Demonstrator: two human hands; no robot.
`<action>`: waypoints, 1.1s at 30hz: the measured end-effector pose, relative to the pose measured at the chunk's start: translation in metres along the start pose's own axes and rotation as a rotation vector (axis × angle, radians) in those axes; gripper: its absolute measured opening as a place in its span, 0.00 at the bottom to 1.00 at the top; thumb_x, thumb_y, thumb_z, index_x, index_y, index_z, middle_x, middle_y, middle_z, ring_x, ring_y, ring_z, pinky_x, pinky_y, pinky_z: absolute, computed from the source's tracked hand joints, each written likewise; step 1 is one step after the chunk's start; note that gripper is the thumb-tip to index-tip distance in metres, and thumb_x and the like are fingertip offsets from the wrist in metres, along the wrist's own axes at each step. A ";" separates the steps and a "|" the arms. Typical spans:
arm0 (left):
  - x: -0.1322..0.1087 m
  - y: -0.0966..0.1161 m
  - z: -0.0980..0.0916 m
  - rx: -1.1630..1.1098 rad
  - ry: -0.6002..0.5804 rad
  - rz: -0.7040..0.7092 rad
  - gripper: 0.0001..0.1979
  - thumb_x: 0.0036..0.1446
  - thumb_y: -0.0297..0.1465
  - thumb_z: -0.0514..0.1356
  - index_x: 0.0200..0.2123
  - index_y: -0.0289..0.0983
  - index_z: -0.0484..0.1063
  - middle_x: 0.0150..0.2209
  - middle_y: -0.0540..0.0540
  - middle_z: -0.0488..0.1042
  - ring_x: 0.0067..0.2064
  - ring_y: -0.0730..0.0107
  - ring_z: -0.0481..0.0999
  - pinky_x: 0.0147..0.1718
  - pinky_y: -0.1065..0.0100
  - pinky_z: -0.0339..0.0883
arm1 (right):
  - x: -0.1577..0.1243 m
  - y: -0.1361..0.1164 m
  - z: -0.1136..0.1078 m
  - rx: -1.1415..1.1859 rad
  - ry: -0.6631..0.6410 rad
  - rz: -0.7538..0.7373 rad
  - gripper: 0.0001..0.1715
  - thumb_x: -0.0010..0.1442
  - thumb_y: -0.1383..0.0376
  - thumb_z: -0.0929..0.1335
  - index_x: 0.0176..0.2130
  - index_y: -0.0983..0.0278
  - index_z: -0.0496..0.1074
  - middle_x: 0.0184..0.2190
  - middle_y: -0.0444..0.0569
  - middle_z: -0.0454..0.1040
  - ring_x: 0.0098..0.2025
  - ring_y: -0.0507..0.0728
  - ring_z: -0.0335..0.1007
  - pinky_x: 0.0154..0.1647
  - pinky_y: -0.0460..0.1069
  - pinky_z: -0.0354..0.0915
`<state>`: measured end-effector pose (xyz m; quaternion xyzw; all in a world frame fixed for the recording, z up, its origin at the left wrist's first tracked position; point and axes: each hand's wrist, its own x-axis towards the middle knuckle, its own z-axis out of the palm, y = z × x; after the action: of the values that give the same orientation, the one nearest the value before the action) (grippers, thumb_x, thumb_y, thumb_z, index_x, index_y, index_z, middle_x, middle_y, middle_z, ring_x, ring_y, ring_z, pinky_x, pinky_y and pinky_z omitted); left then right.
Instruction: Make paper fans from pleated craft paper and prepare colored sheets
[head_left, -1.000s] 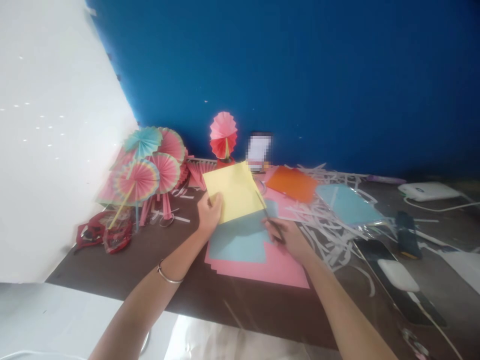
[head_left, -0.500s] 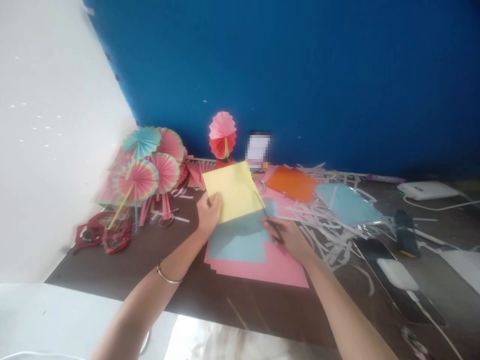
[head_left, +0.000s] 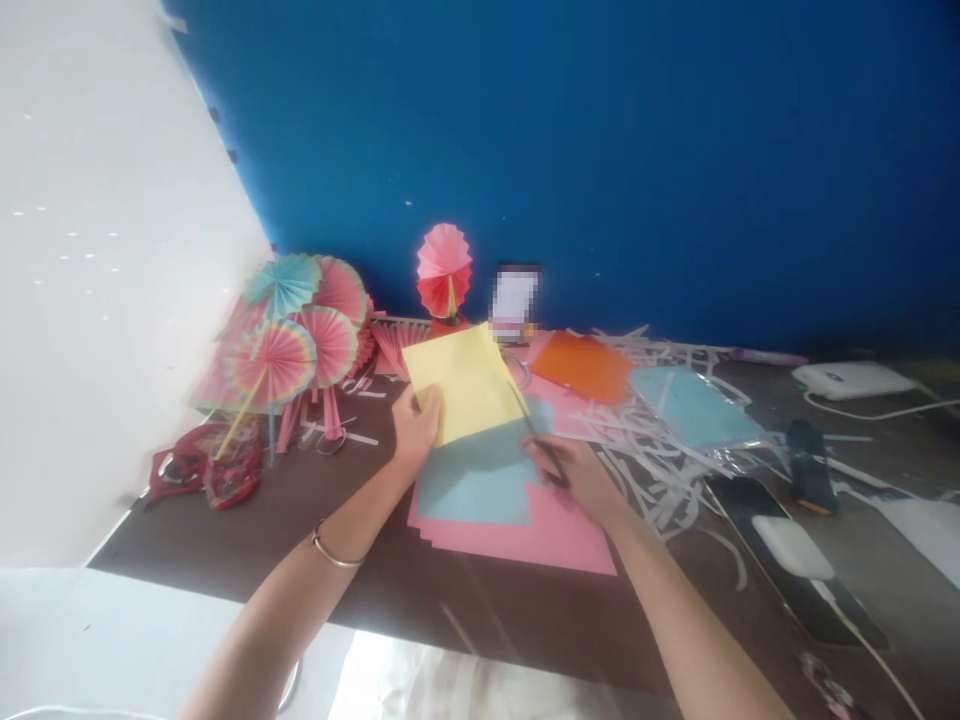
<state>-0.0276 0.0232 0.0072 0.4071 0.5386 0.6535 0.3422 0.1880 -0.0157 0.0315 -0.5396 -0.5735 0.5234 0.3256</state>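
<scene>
The yellow paper [head_left: 466, 385], 4-sided and smooth, is raised at a slant mid-scene. A dark, slender tool [head_left: 553, 463], seemingly scissors, meets its right edge, tip pointing far and left.

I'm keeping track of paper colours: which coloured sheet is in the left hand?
The yellow sheet, gripped at its left side by the left hand; the pink sheets, blue sheets and orange sheet lie over the table instead.

1 white gadget [head_left: 793, 547] atop 1 black phone [head_left: 744, 508], blue wall [head_left: 570, 150] beyond.
</scene>
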 end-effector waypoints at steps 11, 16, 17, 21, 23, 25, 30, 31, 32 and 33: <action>-0.001 0.001 0.001 0.002 -0.022 -0.015 0.14 0.47 0.38 0.59 0.31 0.32 0.72 0.26 0.47 0.72 0.27 0.72 0.69 0.26 0.73 0.62 | 0.000 -0.003 -0.001 0.039 -0.010 0.046 0.26 0.51 0.49 0.66 0.40 0.67 0.71 0.16 0.40 0.59 0.16 0.48 0.55 0.12 0.43 0.51; -0.002 0.003 0.001 -0.013 -0.028 -0.018 0.14 0.47 0.38 0.59 0.31 0.32 0.72 0.26 0.47 0.72 0.27 0.72 0.69 0.26 0.73 0.63 | 0.001 -0.003 -0.001 0.034 -0.017 0.045 0.26 0.51 0.49 0.66 0.40 0.67 0.71 0.16 0.40 0.59 0.16 0.48 0.55 0.12 0.44 0.51; -0.002 0.003 0.001 -0.012 -0.029 -0.016 0.14 0.48 0.38 0.59 0.31 0.32 0.72 0.26 0.47 0.72 0.27 0.72 0.69 0.26 0.73 0.63 | 0.001 -0.002 -0.001 0.030 -0.018 0.040 0.26 0.51 0.49 0.66 0.39 0.67 0.71 0.16 0.40 0.59 0.16 0.48 0.55 0.13 0.44 0.52; -0.002 0.002 0.001 0.003 -0.034 -0.008 0.13 0.48 0.38 0.59 0.30 0.32 0.71 0.26 0.48 0.72 0.27 0.72 0.69 0.26 0.73 0.62 | 0.001 0.001 0.000 0.025 0.002 -0.008 0.23 0.51 0.50 0.66 0.37 0.66 0.71 0.15 0.39 0.56 0.17 0.47 0.54 0.15 0.44 0.53; -0.002 0.002 0.000 0.012 -0.028 -0.001 0.13 0.48 0.38 0.59 0.30 0.32 0.71 0.26 0.48 0.72 0.26 0.72 0.69 0.25 0.73 0.62 | 0.002 0.003 0.000 0.019 0.012 -0.021 0.22 0.52 0.50 0.65 0.37 0.66 0.71 0.15 0.38 0.55 0.17 0.47 0.53 0.16 0.44 0.53; -0.002 0.001 0.000 0.026 -0.020 0.006 0.13 0.49 0.38 0.58 0.30 0.32 0.71 0.26 0.48 0.71 0.27 0.72 0.69 0.26 0.73 0.62 | 0.002 0.004 0.001 0.006 0.011 -0.024 0.22 0.53 0.51 0.65 0.38 0.66 0.71 0.16 0.38 0.55 0.17 0.47 0.53 0.16 0.44 0.53; -0.002 0.001 0.000 0.034 -0.018 0.013 0.13 0.49 0.38 0.58 0.30 0.32 0.72 0.26 0.47 0.72 0.27 0.71 0.69 0.26 0.72 0.62 | 0.002 0.005 0.001 0.002 0.005 -0.012 0.21 0.53 0.51 0.65 0.38 0.65 0.70 0.16 0.38 0.54 0.17 0.47 0.53 0.15 0.43 0.51; -0.002 0.001 0.000 0.033 -0.018 0.015 0.13 0.49 0.38 0.58 0.31 0.32 0.72 0.26 0.47 0.72 0.27 0.71 0.69 0.26 0.72 0.62 | 0.002 0.005 0.001 0.003 0.004 -0.010 0.21 0.53 0.51 0.65 0.37 0.65 0.70 0.16 0.38 0.54 0.17 0.47 0.53 0.15 0.43 0.51; -0.002 0.001 0.001 0.031 -0.017 0.017 0.13 0.49 0.38 0.58 0.31 0.32 0.72 0.26 0.47 0.72 0.27 0.71 0.70 0.27 0.72 0.62 | 0.002 0.004 0.002 0.007 0.005 -0.014 0.21 0.52 0.51 0.66 0.37 0.66 0.70 0.16 0.38 0.54 0.17 0.47 0.53 0.15 0.43 0.52; -0.002 0.001 0.001 0.030 -0.017 0.019 0.13 0.49 0.38 0.58 0.31 0.32 0.72 0.27 0.47 0.72 0.27 0.71 0.70 0.27 0.72 0.63 | 0.002 0.004 0.002 0.010 0.008 -0.020 0.21 0.52 0.51 0.66 0.36 0.66 0.70 0.16 0.38 0.54 0.18 0.47 0.53 0.15 0.43 0.52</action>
<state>-0.0261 0.0215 0.0078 0.4227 0.5414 0.6452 0.3347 0.1869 -0.0151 0.0273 -0.5343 -0.5748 0.5210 0.3356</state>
